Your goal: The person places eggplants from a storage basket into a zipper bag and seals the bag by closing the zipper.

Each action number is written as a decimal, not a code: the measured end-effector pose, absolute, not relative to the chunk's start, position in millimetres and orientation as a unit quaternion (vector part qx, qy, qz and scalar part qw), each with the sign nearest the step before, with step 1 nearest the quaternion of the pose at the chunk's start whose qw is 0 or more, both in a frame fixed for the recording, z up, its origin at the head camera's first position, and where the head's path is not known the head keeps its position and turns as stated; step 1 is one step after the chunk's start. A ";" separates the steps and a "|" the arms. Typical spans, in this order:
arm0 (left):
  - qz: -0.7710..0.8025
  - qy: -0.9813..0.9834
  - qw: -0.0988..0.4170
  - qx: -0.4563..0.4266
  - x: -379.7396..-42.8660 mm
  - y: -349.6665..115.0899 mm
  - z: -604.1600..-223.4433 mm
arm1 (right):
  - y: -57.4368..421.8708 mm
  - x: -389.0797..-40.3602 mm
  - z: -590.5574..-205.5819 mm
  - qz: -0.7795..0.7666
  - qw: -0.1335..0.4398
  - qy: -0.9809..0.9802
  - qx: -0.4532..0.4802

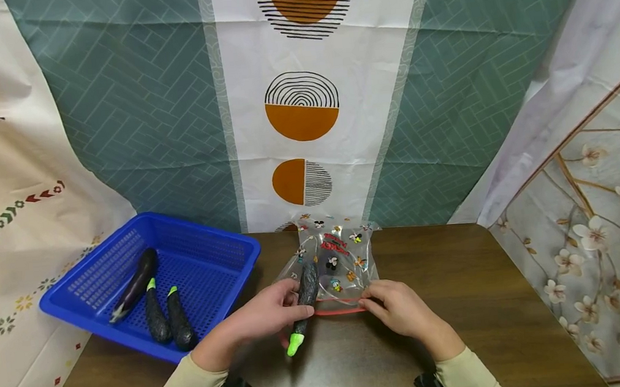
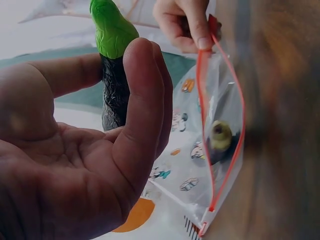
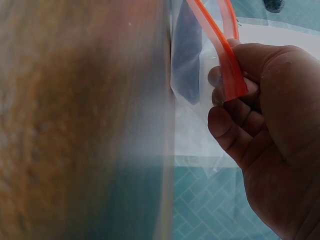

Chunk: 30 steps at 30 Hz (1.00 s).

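Observation:
My left hand grips a dark, wrinkled eggplant with a bright green stem end, which points down toward me in the head view. In the left wrist view, thumb and fingers close round the eggplant just below its green part. A clear zip bag with cartoon prints lies beside it, its red-edged mouth gaping. My right hand pinches the right end of that mouth; the right wrist view shows the red strip between thumb and fingers. Inside the bag is a dark object with a yellowish end, partly hidden by plastic.
At left stands a blue perforated basket holding a purple eggplant and two dark ones with green tips, one of them an eggplant near the front wall. The brown table ends at a patterned cloth behind.

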<state>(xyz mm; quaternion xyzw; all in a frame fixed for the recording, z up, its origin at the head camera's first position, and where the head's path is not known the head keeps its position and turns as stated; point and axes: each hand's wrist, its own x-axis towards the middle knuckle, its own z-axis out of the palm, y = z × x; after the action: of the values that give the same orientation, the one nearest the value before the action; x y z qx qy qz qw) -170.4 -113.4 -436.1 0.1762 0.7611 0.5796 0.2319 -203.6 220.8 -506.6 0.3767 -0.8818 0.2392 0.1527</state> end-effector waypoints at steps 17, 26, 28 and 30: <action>0.593 0.737 0.283 0.159 -166.9 -106.5 -456.0 | 221.0 -205.5 -505.7 0.239 0.150 -0.881 0.380; 0.587 0.731 0.303 0.172 -167.1 -104.3 -460.0 | 220.7 -205.3 -505.8 0.241 0.155 -0.880 0.379; 0.589 0.729 0.306 0.170 -166.9 -103.7 -461.6 | 220.8 -205.1 -505.8 0.244 0.156 -0.878 0.381; 0.585 0.729 0.314 0.167 -166.4 -103.4 -462.4 | 220.9 -205.2 -505.8 0.245 0.161 -0.876 0.383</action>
<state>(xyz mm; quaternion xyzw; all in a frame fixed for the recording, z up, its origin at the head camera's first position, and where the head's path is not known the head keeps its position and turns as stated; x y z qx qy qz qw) -166.4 -103.4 -462.4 0.1665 0.7287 0.5854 0.3139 -205.2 220.9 -505.8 0.3833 -0.8758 0.2455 0.1608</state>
